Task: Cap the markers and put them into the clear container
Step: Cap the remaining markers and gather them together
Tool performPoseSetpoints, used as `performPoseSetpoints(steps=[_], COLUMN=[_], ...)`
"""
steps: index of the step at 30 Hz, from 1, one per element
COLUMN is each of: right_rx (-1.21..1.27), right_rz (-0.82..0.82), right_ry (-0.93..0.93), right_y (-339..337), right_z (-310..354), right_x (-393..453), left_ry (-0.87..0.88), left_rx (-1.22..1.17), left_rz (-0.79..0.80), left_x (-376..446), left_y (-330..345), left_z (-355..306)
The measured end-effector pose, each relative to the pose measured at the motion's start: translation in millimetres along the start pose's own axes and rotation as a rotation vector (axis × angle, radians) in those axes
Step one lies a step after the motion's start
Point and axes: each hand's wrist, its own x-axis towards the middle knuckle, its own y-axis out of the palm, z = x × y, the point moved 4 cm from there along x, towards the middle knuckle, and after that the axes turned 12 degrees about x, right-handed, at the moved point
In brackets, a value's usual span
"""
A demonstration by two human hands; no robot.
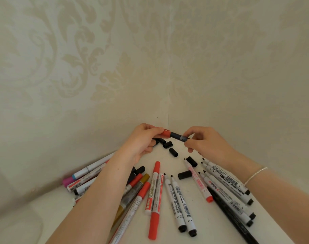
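Note:
Both hands are raised over the far corner of the white table (167, 231) and hold one marker (176, 135) between them. My left hand (143, 140) grips its red cap end. My right hand (206, 141) pinches the dark barrel end. Several loose black caps (173, 152) lie on the table just beneath. Uncapped white markers with black tips (178, 201) fan out at the right and centre. Capped red markers (154, 199) lie in the middle. No clear container shows in view.
More markers, pink, blue and gold among them (83, 180), lie under and left of my left forearm. Patterned beige walls (115, 67) meet in a corner right behind the hands. A thin bracelet (254, 175) circles my right wrist.

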Motion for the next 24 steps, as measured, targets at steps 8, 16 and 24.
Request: performPoseSetpoints(steps=[8, 16, 24], right_rx=[-0.059, -0.222, -0.271], right_rz=[0.026, 0.066, 0.062], right_ry=[-0.068, -0.193, -0.206], right_y=[-3.3, 6.3, 14.0], right_z=[5.5, 21.2, 25.7], right_x=[0.8, 5.5, 9.3], left_ry=[0.005, 0.075, 0.068], left_rx=[0.137, 0.088, 0.094], left_rz=[0.273, 0.383, 0.273], left_x=[-6.0, -10.5, -5.7], left_y=[4.1, 18.7, 9.7], left_z=[0.4, -2.4, -4.5])
